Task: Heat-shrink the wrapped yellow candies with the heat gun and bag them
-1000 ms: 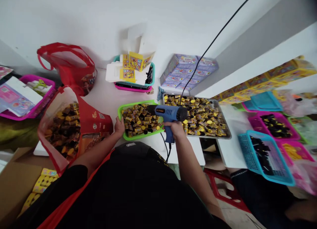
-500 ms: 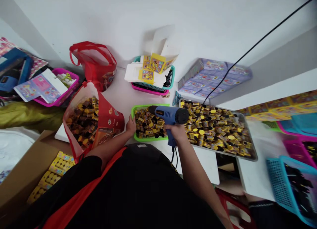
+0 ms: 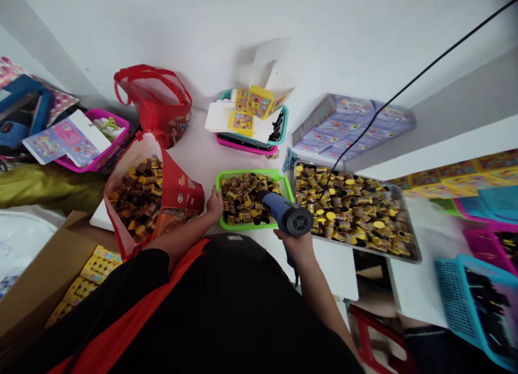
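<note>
My left hand (image 3: 214,202) grips the near left rim of a green plastic basket (image 3: 246,175), which is heaped with small yellow-and-black wrapped cylinders (image 3: 243,198). My right hand (image 3: 294,245) is closed around the handle of a blue heat gun (image 3: 285,212). The gun's nozzle angles down over the right part of the basket, above the cylinders. To the right, a metal tray (image 3: 404,228) holds many similar cylinders. My body and dark clothing fill the bottom of the view.
A red printed bag (image 3: 178,188) of dark-and-yellow items stands to the left, above a cardboard box (image 3: 48,260) of yellow packs. Purple boxes (image 3: 352,128) and a teal basket (image 3: 285,126) lie ahead. A black cable (image 3: 404,88) runs overhead. A blurred blue basket (image 3: 449,293) sits right.
The heat gun has tilted, its nozzle now angled down over the basket and its rear turned toward me. My right hand has dropped slightly. The view has shifted since the earliest frame.
</note>
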Demonstrator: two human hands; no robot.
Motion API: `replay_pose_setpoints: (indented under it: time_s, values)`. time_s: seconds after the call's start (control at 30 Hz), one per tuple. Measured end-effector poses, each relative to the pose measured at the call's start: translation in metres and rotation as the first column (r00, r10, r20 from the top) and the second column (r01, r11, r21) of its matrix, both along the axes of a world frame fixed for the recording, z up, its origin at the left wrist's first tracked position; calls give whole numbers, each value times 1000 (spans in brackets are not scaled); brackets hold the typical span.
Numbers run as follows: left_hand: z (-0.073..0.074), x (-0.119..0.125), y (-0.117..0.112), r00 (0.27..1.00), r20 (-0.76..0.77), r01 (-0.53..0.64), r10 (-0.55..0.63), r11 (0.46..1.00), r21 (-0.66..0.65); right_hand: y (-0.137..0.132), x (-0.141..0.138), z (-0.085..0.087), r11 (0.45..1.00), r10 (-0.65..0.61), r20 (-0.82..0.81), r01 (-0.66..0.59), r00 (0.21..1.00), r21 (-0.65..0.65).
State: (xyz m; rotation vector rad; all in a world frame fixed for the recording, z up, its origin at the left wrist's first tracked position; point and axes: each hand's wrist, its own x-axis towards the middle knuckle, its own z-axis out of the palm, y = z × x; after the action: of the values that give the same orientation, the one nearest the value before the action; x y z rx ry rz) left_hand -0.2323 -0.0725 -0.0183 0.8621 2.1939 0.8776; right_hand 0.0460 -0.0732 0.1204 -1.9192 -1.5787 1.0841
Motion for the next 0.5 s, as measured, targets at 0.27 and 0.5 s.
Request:
replay_pose_setpoints:
  time_s: [0.27,0.5]
  values:
    - [2,-1,1,1000,-9,-2,2,999,-38,-46,31,16,991,-132,112,135,985,-22]
    - [7,-3,1,998,-62,24,-28,998,-66,-69,52,10,975,-218,48,220,975,-30]
